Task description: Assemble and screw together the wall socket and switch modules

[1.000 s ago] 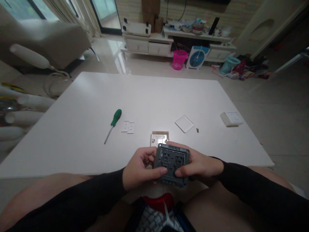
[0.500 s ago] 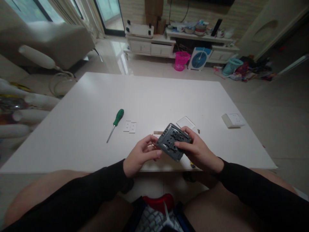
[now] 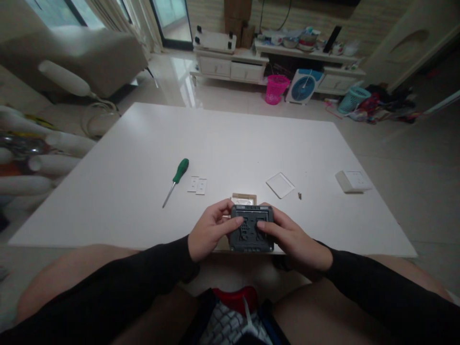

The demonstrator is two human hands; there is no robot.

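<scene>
Grip changed, head view: half a second ago the dark grey module (image 3: pixel 252 229) is askew, mostly in the right hand (image 3: pixel 294 239), left fingertips at its corner; now it is nearly square to the front edge of the table (image 3: pixel 223 139), held from both sides. Left hand (image 3: pixel 211 231): fingers closed on the left side, thumb on the face. Right hand: fingers closed on the right side, thumb likewise on the face. Fingers behind mostly hidden. Judgement: two-sided support gives steadier control, but leaves neither hand free.

Module location: middle of the front edge, near side lining up with that edge in the picture; cannot tell whether it touches the table. Just behind it, pale box (image 3: pixel 244 196), partly hidden.

Edges and room: green-handled screwdriver (image 3: pixel 181 169) left of centre, tip toward the front-left corner; two small white plates (image 3: pixel 201 187) just beside it, staggered. Thin square white piece (image 3: pixel 288 192) right of centre, screws (image 3: pixel 300 196) just beside it; socket box (image 3: pixel 352 182) near the right edge. Widest open stretch: from these parts to the far edge. Judgement: front margin is tight; a slipped module could drop off.
</scene>
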